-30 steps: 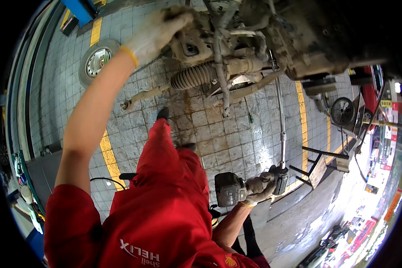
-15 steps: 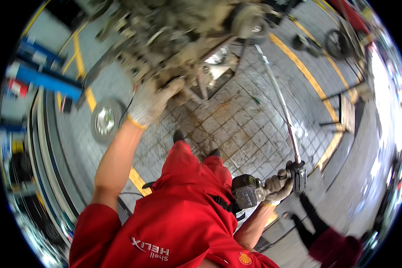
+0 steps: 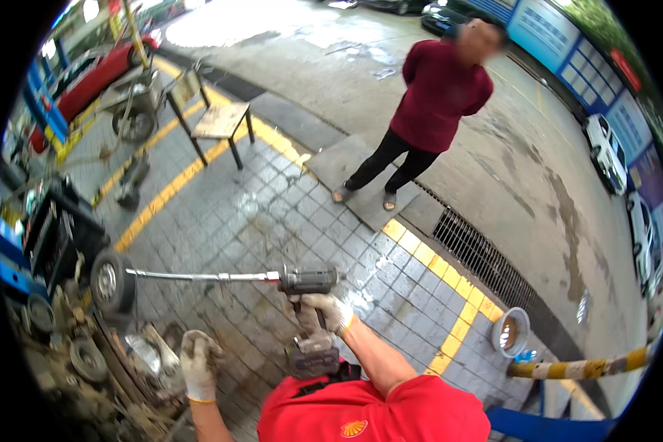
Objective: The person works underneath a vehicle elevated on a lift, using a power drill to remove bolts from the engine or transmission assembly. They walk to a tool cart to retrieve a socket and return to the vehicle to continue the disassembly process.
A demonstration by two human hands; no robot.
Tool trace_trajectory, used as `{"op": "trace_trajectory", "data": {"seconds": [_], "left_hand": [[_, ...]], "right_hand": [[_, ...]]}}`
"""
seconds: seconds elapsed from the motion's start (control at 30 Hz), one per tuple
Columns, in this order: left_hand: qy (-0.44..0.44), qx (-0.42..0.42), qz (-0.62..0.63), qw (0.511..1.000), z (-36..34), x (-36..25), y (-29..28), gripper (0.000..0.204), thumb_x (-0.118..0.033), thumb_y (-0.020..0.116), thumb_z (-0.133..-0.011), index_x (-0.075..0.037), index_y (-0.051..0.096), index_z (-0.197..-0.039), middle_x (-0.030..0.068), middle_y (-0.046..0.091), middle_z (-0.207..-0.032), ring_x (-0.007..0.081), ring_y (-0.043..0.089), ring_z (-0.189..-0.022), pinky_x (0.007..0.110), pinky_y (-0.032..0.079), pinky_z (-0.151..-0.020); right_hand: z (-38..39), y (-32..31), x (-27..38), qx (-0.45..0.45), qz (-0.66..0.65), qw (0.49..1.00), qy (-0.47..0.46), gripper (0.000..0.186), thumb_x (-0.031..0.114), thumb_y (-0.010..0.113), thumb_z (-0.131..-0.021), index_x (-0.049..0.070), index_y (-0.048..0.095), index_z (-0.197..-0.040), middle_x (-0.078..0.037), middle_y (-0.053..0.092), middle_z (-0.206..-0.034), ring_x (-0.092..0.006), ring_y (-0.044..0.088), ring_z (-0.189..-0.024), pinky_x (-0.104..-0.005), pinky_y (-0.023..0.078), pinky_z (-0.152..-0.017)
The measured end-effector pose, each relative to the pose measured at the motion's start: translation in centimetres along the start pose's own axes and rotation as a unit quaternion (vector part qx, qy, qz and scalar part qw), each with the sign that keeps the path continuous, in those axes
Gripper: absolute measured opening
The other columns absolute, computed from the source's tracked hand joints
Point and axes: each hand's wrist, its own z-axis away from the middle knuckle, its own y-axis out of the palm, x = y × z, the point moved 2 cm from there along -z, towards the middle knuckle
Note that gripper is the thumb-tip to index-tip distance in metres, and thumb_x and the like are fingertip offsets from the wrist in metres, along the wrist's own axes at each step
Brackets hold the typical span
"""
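My right hand [image 3: 325, 311], in a dirty white glove, grips the handle of a cordless impact wrench [image 3: 307, 281] with a battery pack [image 3: 313, 359] at its base. A long metal extension bar [image 3: 202, 277] runs from the wrench leftward to a small wheel-like part [image 3: 111, 281]. My left hand [image 3: 197, 361], also gloved, rests on greasy vehicle parts [image 3: 136, 383] at the lower left, fingers curled against them. I wear a red shirt [image 3: 376, 412].
A person in a dark red top [image 3: 435, 96] stands on the concrete beyond the yellow floor line [image 3: 420, 254]. A wooden stool [image 3: 217, 121], a black cart [image 3: 62, 221], a drain grate [image 3: 486, 258] and a white bucket [image 3: 510, 333] surround the tiled floor.
The view swung from the car's underside down to the floor. My left hand dropped from the overhead parts to parts low at the left. The right hand kept hold of the wrench.
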Motion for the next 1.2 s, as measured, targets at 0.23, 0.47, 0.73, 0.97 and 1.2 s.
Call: {"op": "trace_trajectory", "data": {"seconds": [0.23,0.47,0.73,0.97,1.2], "left_hand": [[-0.051,0.08,0.019,0.995,-6.8,-0.2,2.3,0.01,-0.014,0.056,-0.1,-0.009,0.06,-0.108,0.0037,0.06,-0.078,0.0157,0.059,-0.064,0.032,0.051,-0.054],[0.057,0.212,-0.032,0.975,-10.0,-3.9,5.8,0.027,-0.013,0.054,-0.097,-0.004,0.056,-0.123,0.0055,0.058,-0.073,0.0143,0.054,-0.061,0.03,0.048,-0.056],[0.525,0.411,0.039,0.745,-12.5,-25.9,23.9,0.071,-0.001,0.052,-0.098,-0.007,0.02,-0.161,0.0071,0.062,-0.091,0.0134,0.057,-0.072,0.028,0.049,-0.064],[0.563,0.691,-0.179,0.416,-11.6,-26.9,27.4,0.04,-0.019,0.07,-0.086,-0.013,0.064,-0.125,0.0091,0.067,-0.091,0.0256,0.065,-0.073,0.039,0.055,-0.066],[0.068,0.587,-0.255,0.765,-30.7,-5.7,14.6,0.021,-0.024,0.069,-0.095,-0.006,0.071,-0.105,0.0097,0.072,-0.09,0.019,0.07,-0.083,0.034,0.055,-0.075]], "right_hand": [[1.1,1.6,2.7,0.037,-0.032,0.996,-0.08,0.045,0.031,0.072,-0.089,0.002,0.063,-0.123,-0.001,0.065,-0.085,-0.0077,0.052,-0.06,-0.0235,0.041,-0.053],[-1.5,1.9,5.8,-0.036,0.042,0.991,-0.125,0.043,0.034,0.071,-0.09,0.004,0.063,-0.12,0.001,0.06,-0.078,-0.0068,0.047,-0.056,-0.0247,0.038,-0.051],[-5.4,1.9,8.0,-0.002,-0.013,0.984,-0.175,0.059,0.028,0.074,-0.088,0.01,0.054,-0.141,-0.008,0.068,-0.106,-0.0108,0.058,-0.069,-0.0244,0.044,-0.055],[-11.1,3.5,7.7,-0.2,-0.004,0.949,-0.242,0.053,0.024,0.075,-0.085,0.003,0.058,-0.13,-0.004,0.065,-0.091,-0.0091,0.054,-0.065,-0.0237,0.042,-0.053],[-18.4,-2.4,11.0,-0.071,-0.048,0.99,-0.113,0.048,0.036,0.079,-0.077,0.005,0.059,-0.108,0.007,0.041,-0.064,-0.0083,0.034,-0.048,-0.0261,0.027,-0.044]]}}
